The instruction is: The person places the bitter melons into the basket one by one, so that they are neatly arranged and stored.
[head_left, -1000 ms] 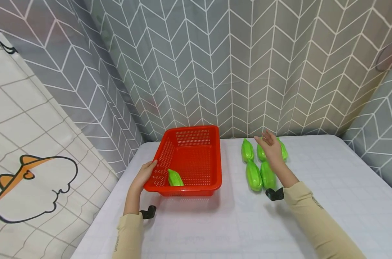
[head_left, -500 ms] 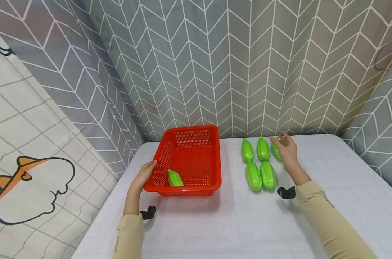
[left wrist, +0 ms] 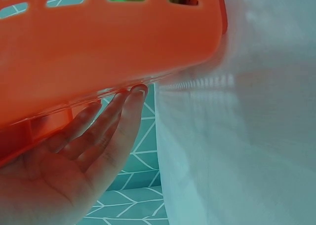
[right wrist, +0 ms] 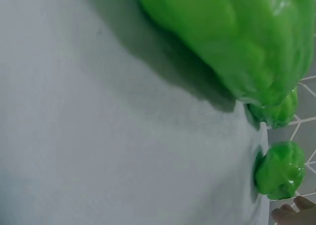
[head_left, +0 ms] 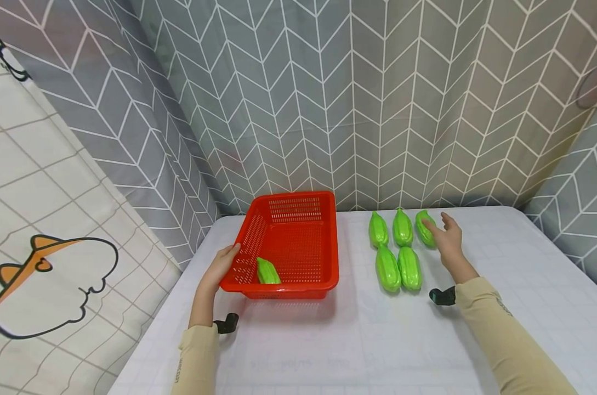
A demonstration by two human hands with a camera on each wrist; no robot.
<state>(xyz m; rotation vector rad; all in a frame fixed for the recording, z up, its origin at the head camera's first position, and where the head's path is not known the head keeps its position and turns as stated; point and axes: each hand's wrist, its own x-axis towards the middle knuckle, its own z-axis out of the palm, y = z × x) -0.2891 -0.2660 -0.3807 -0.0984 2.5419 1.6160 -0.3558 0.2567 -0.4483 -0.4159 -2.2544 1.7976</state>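
Note:
A red plastic basket [head_left: 298, 247] sits at the left of the table, one green ridged gourd [head_left: 267, 271] lying inside at its near left corner. My left hand [head_left: 221, 266] grips the basket's left rim, thumb over the top; in the left wrist view its fingers lie along the basket's underside. On the right, several more green gourds lie in two rows. My right hand [head_left: 450, 241] is beside the far right gourd [head_left: 425, 227], thumb and fingers spread, the thumb overlapping it in the head view. Only fingertips of that hand show in the right wrist view, below a gourd [right wrist: 280, 169].
Two gourds, a left one [head_left: 388, 269] and a right one [head_left: 409, 269], form the near row. Behind them lie two more, left [head_left: 378, 230] and right [head_left: 402, 227]. A patterned grey curtain [head_left: 328, 109] hangs along the back edge of the white table [head_left: 298, 351].
My right hand has moved right, away from over the gourds to the right side of the far right one. The left hand and basket stay in place.

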